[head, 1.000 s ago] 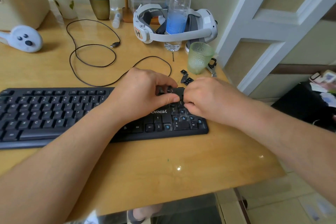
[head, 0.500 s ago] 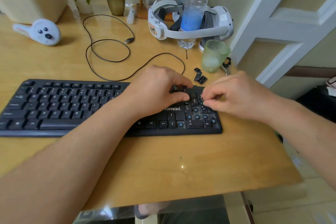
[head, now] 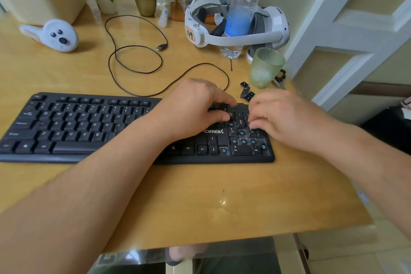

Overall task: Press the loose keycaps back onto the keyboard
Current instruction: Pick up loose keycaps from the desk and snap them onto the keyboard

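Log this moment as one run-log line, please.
left hand: on keyboard | right hand: fingertips on numpad | loose keycaps: on table

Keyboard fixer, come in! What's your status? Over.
Both hands, left and right, pressing on keyboard numpad. Several switches bare. Loose keycaps waiting beside green cup.

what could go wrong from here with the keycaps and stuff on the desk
1. The loose keycaps lie just behind the right hand; a backward sweep might scatter them.
2. The green cup stands near the desk edge, close to that hand, and could be knocked.
3. Several numpad switches on the keyboard are bare; a cap pressed crooked may not seat.
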Demonstrator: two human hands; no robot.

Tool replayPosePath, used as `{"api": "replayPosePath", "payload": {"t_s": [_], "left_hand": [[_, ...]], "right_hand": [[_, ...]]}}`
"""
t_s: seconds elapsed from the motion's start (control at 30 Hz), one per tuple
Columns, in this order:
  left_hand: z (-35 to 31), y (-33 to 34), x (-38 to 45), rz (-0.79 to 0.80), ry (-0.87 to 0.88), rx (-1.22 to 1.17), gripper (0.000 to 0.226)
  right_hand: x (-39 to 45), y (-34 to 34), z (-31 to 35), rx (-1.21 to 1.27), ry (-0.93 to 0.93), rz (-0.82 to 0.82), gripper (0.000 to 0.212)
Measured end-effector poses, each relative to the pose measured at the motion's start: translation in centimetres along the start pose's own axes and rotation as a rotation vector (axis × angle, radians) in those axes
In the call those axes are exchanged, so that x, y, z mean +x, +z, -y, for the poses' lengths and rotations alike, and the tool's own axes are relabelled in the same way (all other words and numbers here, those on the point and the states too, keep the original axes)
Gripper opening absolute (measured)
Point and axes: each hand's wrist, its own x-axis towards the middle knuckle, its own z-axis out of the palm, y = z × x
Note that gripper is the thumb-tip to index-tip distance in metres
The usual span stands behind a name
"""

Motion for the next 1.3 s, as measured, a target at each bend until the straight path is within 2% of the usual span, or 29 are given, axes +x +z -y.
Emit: {"api": "replayPosePath", "payload": {"t_s": [0.1, 0.27, 0.43, 0.6, 0.8, 0.93, 1.07, 1.17, 1.3], "left_hand": [[0.0, 0.0, -0.1, -0.007, 0.005, -0.004, 0.035], [-0.1, -0.1, 0.0, -0.014, 0.015, -0.001, 0.036], [-0.2, 0.1, 0.0, -0.007, 0.022, 0.012, 0.036], [-0.3, 0.0, 0.0, 0.009, 0.022, 0.015, 0.036], [-0.3, -0.2, -0.1, 0.014, 0.008, -0.004, 0.035], [-0.7, -0.4, -0.2, 0.018, -0.025, -0.020, 0.038], [-1.0, -0.6, -0.3, 0.049, -0.124, -0.165, 0.034], [-1.0, -0.5, -0.2, 0.076, -0.146, -0.174, 0.028], [-1.1, -0.8, -0.1, 0.077, -0.156, -0.253, 0.028]], "right_hand": [[-0.2, 0.4, 0.4, 0.037, 0.128, -0.039, 0.009], [-1.6, 0.5, 1.4, 0.044, 0.148, -0.012, 0.016], [-2.0, 0.4, 1.8, 0.030, 0.196, 0.062, 0.039], [-1.7, 0.2, 1.9, 0.023, 0.183, 0.090, 0.041], [-2.4, 0.2, 1.2, 0.098, 0.272, -0.146, 0.046], [-3.1, 1.7, 1.8, 0.094, 0.268, -0.074, 0.051], [-3.3, 1.8, 1.6, 0.141, 0.280, -0.123, 0.050], [-3.1, 1.7, 1.9, 0.157, 0.281, -0.092, 0.048], [-2.5, 0.9, 2.7, 0.247, 0.285, -0.347, 0.036]]}}
